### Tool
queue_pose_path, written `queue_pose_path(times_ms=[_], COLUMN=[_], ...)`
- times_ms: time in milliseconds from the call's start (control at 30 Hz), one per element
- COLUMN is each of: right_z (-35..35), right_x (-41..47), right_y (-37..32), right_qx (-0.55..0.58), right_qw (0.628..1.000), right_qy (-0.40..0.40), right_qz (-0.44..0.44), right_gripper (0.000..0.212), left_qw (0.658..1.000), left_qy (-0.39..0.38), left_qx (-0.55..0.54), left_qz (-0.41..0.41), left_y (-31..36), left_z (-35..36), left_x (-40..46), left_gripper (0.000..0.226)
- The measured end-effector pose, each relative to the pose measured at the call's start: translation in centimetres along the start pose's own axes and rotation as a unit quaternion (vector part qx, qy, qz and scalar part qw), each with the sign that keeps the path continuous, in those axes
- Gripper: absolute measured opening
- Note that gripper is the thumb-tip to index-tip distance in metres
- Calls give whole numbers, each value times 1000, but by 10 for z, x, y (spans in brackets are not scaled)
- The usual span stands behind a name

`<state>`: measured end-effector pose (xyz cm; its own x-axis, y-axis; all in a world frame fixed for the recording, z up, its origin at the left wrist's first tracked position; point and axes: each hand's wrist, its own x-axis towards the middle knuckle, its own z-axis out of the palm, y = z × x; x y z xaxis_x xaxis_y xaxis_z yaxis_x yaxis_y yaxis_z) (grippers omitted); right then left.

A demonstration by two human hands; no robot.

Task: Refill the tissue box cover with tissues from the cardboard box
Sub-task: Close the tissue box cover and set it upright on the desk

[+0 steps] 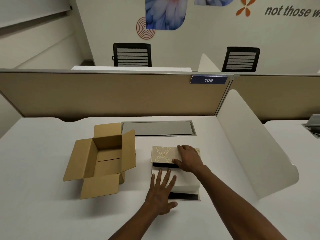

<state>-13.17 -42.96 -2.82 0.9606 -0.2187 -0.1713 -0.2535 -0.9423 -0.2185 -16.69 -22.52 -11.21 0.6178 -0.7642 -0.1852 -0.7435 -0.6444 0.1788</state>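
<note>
An open brown cardboard box (102,160) stands on the white desk at the left, its flaps spread and its inside bare. To its right lies the tissue box cover (162,155), beige with a gold pattern and a black inside, its lid partly slid back. A white stack of tissues (185,181) lies in the cover's open near part. My left hand (160,193) rests flat on the stack's near left corner with fingers spread. My right hand (188,159) grips the patterned lid at its right end, thumb on the lid's near edge.
A grey cable hatch (158,128) is set into the desk behind both boxes. A tan partition (112,96) closes the far side, and a white curved divider (251,146) stands at the right. Two black chairs stand beyond the partition.
</note>
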Motion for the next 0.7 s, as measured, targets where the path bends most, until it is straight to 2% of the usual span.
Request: queue_pose_path(times_ms=[367,533,700], right_z=[10,9,3], right_x=[-39,-46,-41], right_y=[-15,-20,-19], right_qx=[-25,-66,-25], right_qw=[998,998,999], right_qy=[51,19,-20], right_qz=[21,6,-24], right_gripper=[76,75,80], left_qw=[999,998,997], left_qy=[-31,-48,-54], left_qx=[2,-16,-19], left_qz=[-21,-36,-44], left_y=[5,8,11], left_z=[-6,-11,-17], left_x=[-4,-6,-7], left_gripper=[109,102,99])
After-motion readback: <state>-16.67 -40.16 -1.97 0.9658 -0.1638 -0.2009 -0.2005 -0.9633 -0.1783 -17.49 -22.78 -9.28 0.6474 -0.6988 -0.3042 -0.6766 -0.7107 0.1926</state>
